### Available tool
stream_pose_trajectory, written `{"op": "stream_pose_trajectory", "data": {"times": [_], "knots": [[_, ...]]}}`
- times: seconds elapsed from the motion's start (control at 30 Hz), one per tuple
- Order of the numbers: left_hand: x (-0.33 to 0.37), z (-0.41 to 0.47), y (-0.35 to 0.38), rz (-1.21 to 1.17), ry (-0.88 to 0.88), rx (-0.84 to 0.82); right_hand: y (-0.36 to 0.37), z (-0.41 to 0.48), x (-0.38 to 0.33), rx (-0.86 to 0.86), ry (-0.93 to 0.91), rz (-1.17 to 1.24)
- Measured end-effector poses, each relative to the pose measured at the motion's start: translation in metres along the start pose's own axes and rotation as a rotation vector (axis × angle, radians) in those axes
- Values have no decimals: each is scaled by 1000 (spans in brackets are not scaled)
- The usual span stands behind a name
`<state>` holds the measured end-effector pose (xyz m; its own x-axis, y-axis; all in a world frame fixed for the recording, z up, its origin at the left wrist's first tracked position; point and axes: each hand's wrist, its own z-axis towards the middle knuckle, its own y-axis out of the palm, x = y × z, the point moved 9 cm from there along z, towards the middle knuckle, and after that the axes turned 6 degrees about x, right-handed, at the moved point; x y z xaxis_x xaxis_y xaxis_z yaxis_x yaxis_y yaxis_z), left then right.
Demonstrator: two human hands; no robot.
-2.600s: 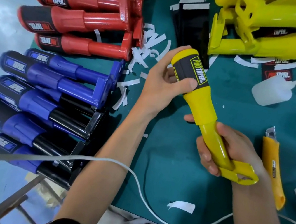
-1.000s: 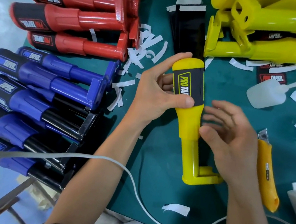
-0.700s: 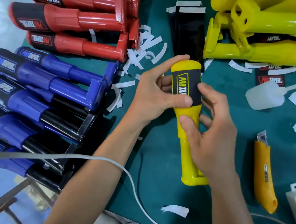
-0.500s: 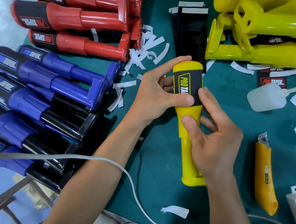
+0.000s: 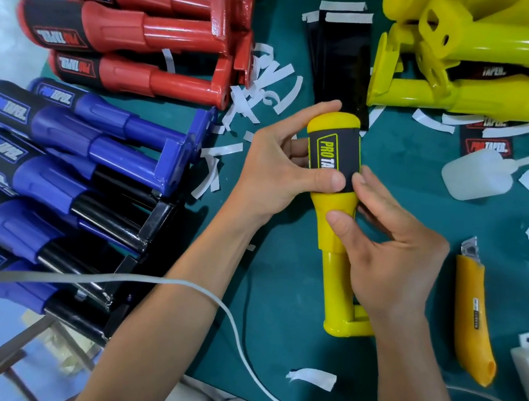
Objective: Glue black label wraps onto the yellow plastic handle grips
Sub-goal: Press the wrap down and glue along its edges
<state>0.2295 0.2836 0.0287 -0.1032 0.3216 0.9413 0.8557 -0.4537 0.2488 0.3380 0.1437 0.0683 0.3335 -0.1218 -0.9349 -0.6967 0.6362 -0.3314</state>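
A yellow handle grip (image 5: 335, 211) lies lengthwise on the green mat (image 5: 286, 294), rounded end away from me. A black label wrap (image 5: 334, 157) with yellow lettering sits around its thick end. My left hand (image 5: 281, 175) clasps that end from the left, thumb pressing on the wrap's lower edge. My right hand (image 5: 393, 255) holds the grip's narrower middle from the right, its fingertips touching the wrap's right edge and its thumb on the yellow neck. Part of the lettering is hidden under my left thumb.
Red grips (image 5: 134, 30) and blue grips (image 5: 63, 168) with wraps lie at the left. Yellow grips (image 5: 486, 62) pile at the top right. Black label sheets (image 5: 341, 56), white backing strips (image 5: 268, 79), a glue bottle (image 5: 478, 175), a yellow utility knife (image 5: 470, 312) and a white cable (image 5: 235, 331) surround the work.
The grip has come down from a tilted two-hand hold onto the mat. My right hand left its foot end, moved up to the middle, and its fingers now press on the wrap's edge.
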Motion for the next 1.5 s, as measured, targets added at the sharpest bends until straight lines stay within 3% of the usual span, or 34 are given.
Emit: {"op": "stream_pose_trajectory", "data": {"times": [0.4, 0.57, 0.67, 0.87, 1.5], "knots": [[2, -2, 1, -3, 15, 12, -7, 0, -4, -20, -42, -31], [-2, -2, 4, 16, 4, -11, -14, 17, 18, -50, 169, 252], [-8, -1, 3, 36, -21, 11, -8, 20, 27, -97, 268, 293], [-9, 1, 2, 60, -32, 34, 14, 11, 16, -262, 164, 124], [-12, 4, 1, 64, -31, 10, 10, 7, 15, -201, 75, 48]]}}
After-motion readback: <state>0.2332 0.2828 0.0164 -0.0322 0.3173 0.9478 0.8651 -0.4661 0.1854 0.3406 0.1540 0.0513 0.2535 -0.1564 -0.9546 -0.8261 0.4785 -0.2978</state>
